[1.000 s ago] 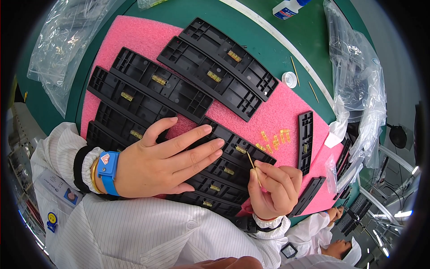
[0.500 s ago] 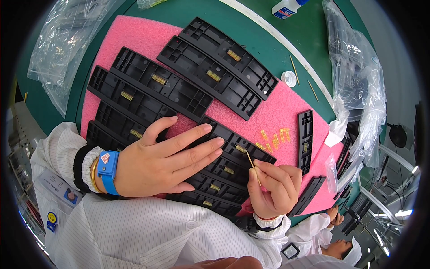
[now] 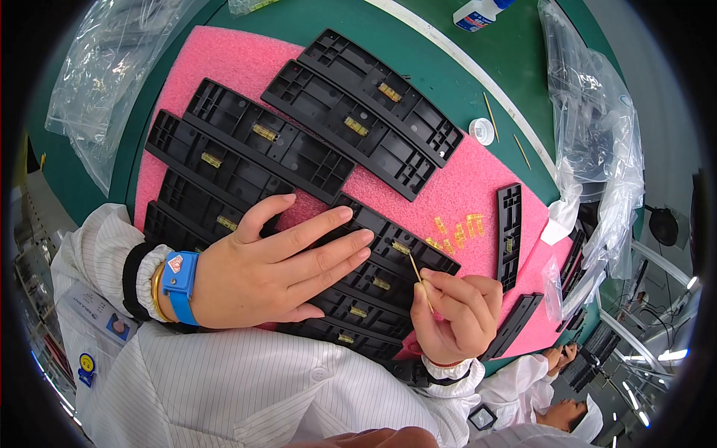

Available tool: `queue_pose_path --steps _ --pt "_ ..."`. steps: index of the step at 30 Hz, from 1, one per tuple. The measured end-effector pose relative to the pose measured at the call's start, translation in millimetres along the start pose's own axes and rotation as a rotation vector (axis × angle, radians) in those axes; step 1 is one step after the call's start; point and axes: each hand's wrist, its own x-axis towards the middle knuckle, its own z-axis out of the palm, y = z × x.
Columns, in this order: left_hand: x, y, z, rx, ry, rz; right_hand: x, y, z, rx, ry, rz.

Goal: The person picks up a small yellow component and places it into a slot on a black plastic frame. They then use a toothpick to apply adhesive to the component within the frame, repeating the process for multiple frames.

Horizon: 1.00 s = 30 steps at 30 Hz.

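Between the thumb and fingers of my right hand (image 3: 459, 313) is a thin wooden stick (image 3: 417, 267), like a toothpick. Its tip points at a small yellow translucent insert (image 3: 400, 247) in a ribbed black plastic part (image 3: 379, 230); whether they touch I cannot tell. My left hand (image 3: 287, 261) lies spread flat across the black parts, its fingertips resting near that same part. A blue wrist strap (image 3: 179, 287) is on my left wrist. More black parts (image 3: 358, 116) lie in rows, each visible one bearing a yellow insert.
Pink foam (image 3: 478, 175) lies under the parts on a green table. Loose yellow pieces (image 3: 457, 233) lie right of the parts, by a narrow black part (image 3: 508, 237). Beyond are a white cap (image 3: 482, 131), two sticks, a bottle (image 3: 478, 13) and plastic bags (image 3: 594, 112). Another person (image 3: 564, 414) sits lower right.
My right hand and the stick have shifted very slightly; my left hand stays in place. The other person's hands have moved a little.
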Motion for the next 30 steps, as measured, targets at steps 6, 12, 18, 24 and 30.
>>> queue_pose_path --steps 6,12,18,24,30 --pt "1 -1 0 0.011 0.019 0.013 -4 7 -1 0.042 0.017 -0.031" --pt "-2 -1 -1 0.004 0.033 0.032 -7 12 0 0.062 0.222 0.104" --pt "-2 -3 4 0.030 0.065 0.061 20 19 -9 0.126 0.373 0.273" --pt "-5 -6 9 0.057 0.116 0.096 87 56 -6 0.032 0.343 0.299" --pt "-4 -7 17 0.029 0.148 0.100 102 77 26 -0.141 0.356 0.217"
